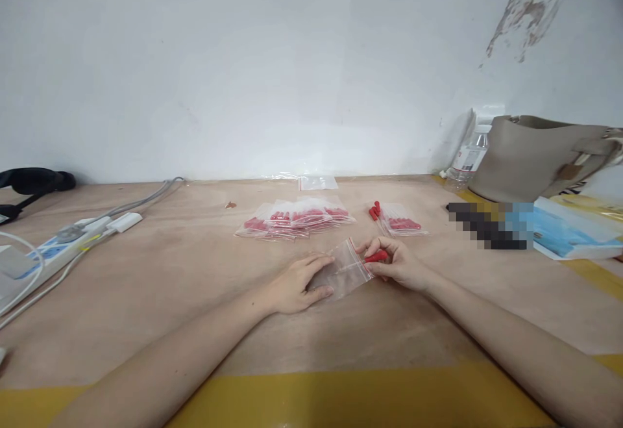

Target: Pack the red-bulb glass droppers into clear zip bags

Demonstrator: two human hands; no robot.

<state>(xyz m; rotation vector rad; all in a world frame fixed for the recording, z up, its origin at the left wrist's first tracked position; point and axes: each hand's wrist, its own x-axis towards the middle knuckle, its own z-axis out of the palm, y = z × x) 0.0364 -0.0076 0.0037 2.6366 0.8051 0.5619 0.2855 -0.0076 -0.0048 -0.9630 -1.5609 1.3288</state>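
A clear zip bag (343, 272) with a red line along its mouth lies slanted between my hands. My left hand (299, 285) grips its closed end between thumb and fingers. At the bag's mouth, my right hand (396, 264) is closed on a dropper with a red bulb (376, 256); the dropper's thin clear stem reaches into the bag. Just beyond my right hand lie a few loose red-bulbed droppers (374, 211). Next to them is a filled bag (405, 223) with red bulbs showing. Further left, several filled bags (296, 217) overlap in a pile.
An unfilled bag (317, 183) lies by the wall. A power strip (63, 239) with cables is on the left. At the right stand a plastic bottle (470, 158) and a grey handbag (525, 155), with a blue and white packet (569, 230) in front.
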